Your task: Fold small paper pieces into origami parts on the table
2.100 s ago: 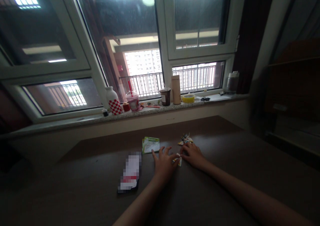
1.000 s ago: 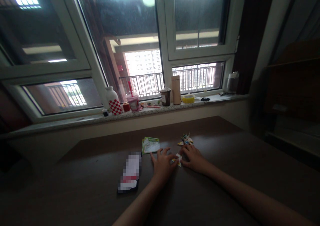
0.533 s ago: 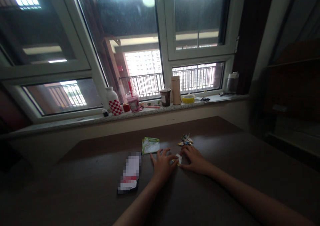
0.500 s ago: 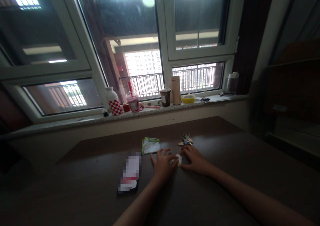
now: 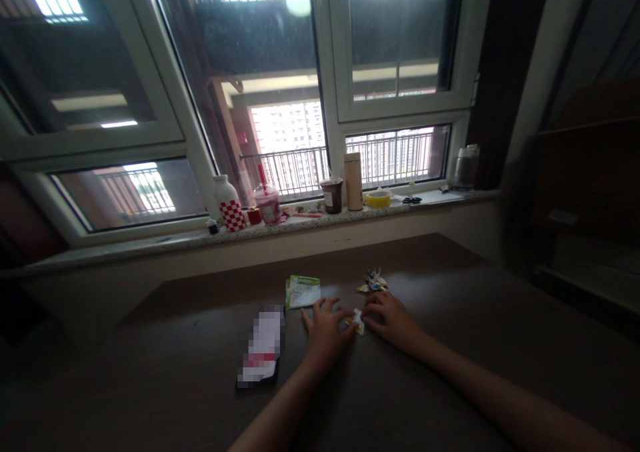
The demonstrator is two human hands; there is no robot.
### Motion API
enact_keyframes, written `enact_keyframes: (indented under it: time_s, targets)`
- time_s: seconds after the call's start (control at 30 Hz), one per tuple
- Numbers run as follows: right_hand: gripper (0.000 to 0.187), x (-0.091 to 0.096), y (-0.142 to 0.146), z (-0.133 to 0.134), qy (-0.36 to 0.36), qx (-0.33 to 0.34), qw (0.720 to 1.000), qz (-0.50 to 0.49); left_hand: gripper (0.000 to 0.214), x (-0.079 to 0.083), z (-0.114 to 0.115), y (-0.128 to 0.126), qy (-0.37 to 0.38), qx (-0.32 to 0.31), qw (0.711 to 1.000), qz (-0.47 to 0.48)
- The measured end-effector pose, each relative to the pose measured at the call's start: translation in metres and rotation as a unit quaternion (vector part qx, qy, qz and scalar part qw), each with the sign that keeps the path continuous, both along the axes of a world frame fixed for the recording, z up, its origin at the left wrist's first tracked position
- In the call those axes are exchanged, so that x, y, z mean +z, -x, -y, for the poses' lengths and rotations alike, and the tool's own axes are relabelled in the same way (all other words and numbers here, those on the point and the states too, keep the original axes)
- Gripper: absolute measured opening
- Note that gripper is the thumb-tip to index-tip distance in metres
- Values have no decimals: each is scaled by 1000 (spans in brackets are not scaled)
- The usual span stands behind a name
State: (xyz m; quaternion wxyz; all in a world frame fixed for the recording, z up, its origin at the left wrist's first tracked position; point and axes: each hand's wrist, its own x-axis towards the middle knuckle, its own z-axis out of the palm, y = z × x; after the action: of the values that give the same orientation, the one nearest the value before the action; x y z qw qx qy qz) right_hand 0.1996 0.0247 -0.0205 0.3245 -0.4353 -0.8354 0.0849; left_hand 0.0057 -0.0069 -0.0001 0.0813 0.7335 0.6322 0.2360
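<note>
A small piece of white and yellow paper [image 5: 359,321] lies on the table [image 5: 410,392] between the two hands, angular in outline and apparently creased. The left hand [image 5: 325,332] has its thumb and index finger at the paper's left side, a small gap between them, the other fingers spread on the tabletop — probably to steady so slight a thing. The right hand [image 5: 393,320] is curled, its fingertips at the opposite edge; whether either hand truly pinches the paper or only presses it, I cannot tell. Working it flat on the table likely gives the fingers something firm to push against

Just beyond the right hand sits a spiky heap of folded paper bits [image 5: 373,281], thin and pointed, perhaps set there to be out of the way yet near. Past the left hand lie flat green and white sheets [image 5: 304,292], overlapping, and nearer the person a dark-edged slab [image 5: 260,349], its top blurred out. The tabletop is smooth, dark brown, faintly glossy; behind it a speckled stone sill [image 5: 175,240] carries a red-checked white bottle [image 5: 230,205] and a yellow tape roll [image 5: 379,200]
</note>
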Motion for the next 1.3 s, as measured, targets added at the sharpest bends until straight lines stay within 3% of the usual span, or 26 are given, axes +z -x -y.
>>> enact_keyframes:
  time_s: [0.3, 1.03, 1.3]
  targets:
    - [16, 1, 1, 2, -7, -32, 999, 14, 26, 1, 1, 0, 6, -5, 1000, -7]
    - [18, -8, -3, -7, 22, -1, 1000, 0, 13, 2, 1, -1, -18, -12, 1000, 21]
    - [16, -7, -3, -9, 12, 44, 999, -8, 10, 4, 1, -1, -21, 0, 1000, 21]
